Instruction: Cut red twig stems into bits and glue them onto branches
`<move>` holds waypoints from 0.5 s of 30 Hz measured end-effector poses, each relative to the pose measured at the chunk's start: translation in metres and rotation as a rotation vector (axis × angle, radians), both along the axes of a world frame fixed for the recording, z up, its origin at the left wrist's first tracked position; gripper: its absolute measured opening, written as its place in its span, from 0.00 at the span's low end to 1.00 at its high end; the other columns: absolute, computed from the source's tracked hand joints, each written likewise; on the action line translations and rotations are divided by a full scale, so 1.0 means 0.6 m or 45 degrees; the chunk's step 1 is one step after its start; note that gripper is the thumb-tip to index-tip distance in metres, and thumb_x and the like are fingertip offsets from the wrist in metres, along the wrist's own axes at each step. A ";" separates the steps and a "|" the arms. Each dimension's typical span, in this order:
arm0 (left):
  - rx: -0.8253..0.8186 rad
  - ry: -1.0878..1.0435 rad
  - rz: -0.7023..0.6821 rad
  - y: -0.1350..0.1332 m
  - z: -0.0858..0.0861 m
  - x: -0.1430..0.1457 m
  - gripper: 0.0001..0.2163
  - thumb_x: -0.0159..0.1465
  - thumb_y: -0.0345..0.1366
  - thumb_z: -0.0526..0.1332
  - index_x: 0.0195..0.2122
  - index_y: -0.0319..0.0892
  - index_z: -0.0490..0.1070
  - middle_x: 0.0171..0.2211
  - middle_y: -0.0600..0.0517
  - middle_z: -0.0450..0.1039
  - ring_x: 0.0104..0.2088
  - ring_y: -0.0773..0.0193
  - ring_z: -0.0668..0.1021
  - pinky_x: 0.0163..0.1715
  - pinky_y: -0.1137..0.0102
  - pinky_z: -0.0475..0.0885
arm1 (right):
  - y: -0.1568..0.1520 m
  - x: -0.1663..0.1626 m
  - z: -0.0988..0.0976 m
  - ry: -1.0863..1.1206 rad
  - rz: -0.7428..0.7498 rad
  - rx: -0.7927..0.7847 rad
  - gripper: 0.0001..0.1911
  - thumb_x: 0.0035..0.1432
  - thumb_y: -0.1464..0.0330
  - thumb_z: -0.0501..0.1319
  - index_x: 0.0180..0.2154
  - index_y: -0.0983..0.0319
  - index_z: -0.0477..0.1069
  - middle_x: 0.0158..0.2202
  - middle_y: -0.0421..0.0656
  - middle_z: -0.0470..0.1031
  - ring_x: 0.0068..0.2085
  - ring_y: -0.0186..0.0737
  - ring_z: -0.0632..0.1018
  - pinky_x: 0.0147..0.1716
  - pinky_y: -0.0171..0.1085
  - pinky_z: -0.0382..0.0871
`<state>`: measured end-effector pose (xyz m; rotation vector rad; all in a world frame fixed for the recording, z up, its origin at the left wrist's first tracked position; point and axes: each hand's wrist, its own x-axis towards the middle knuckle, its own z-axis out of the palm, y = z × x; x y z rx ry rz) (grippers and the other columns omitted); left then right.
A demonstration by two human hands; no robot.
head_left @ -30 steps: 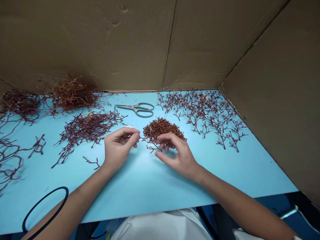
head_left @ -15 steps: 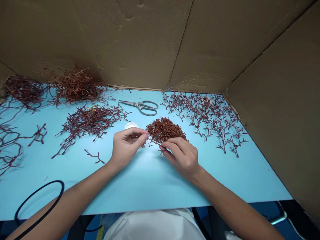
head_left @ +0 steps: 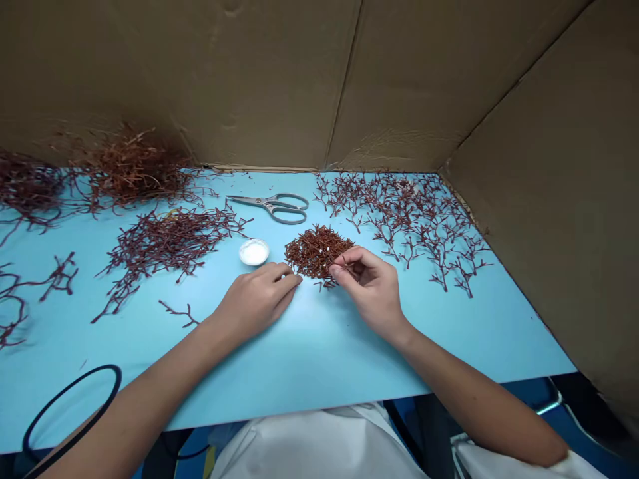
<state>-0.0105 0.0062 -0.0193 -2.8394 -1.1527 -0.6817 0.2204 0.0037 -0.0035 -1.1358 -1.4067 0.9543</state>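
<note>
My right hand [head_left: 372, 286] pinches a small branched reddish-brown twig. White dabs on its tips [head_left: 328, 250] show against the heap of short twig pieces [head_left: 312, 247]. Beside that heap's lower left edge, my left hand [head_left: 259, 293] rests palm down on the table with its fingers curled together. Its fingertips touch the tabletop near the loose pieces, and whatever they hold is hidden. Just behind the left hand stands a small white dish [head_left: 253, 252] of white paste.
Grey-handled scissors [head_left: 279, 206] lie behind the dish. Branched twigs [head_left: 414, 219] spread across the right side. More twigs [head_left: 164, 243] and tangled bundles [head_left: 132, 169] lie left. One single twig [head_left: 180, 313] is near my left forearm. Cardboard walls [head_left: 274, 86] enclose the blue table [head_left: 299, 372].
My hands have moved apart. The left turned palm down beside the heap, uncovering the dish. The right now raises the twig, its white-dabbed tips in sight. The view shifted slightly.
</note>
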 end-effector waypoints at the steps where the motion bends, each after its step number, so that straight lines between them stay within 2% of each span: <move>1: -0.015 0.083 0.009 0.001 -0.001 -0.001 0.10 0.74 0.30 0.57 0.47 0.40 0.80 0.41 0.45 0.82 0.38 0.55 0.83 0.30 0.67 0.75 | 0.000 0.000 0.000 0.044 0.022 -0.038 0.06 0.58 0.65 0.71 0.33 0.58 0.75 0.31 0.39 0.78 0.29 0.33 0.74 0.27 0.34 0.69; 4: -0.118 0.233 0.055 0.003 -0.002 -0.002 0.11 0.73 0.29 0.58 0.49 0.41 0.80 0.44 0.45 0.81 0.41 0.54 0.82 0.28 0.68 0.73 | -0.002 -0.002 0.000 0.148 0.076 -0.110 0.09 0.57 0.63 0.72 0.33 0.58 0.74 0.32 0.40 0.79 0.30 0.33 0.75 0.30 0.34 0.72; 9: -0.281 0.282 0.069 0.007 0.000 -0.004 0.10 0.75 0.31 0.57 0.48 0.43 0.79 0.46 0.45 0.79 0.42 0.55 0.81 0.31 0.68 0.72 | -0.003 -0.002 -0.002 0.208 0.098 -0.172 0.11 0.56 0.61 0.73 0.33 0.58 0.74 0.32 0.40 0.79 0.29 0.32 0.75 0.29 0.34 0.72; 15: -0.296 0.325 0.088 0.009 -0.003 0.006 0.11 0.77 0.34 0.53 0.44 0.41 0.74 0.40 0.46 0.77 0.39 0.56 0.79 0.28 0.68 0.69 | -0.002 -0.002 -0.003 0.177 0.089 -0.146 0.12 0.57 0.60 0.73 0.33 0.59 0.74 0.32 0.40 0.78 0.28 0.32 0.74 0.28 0.33 0.71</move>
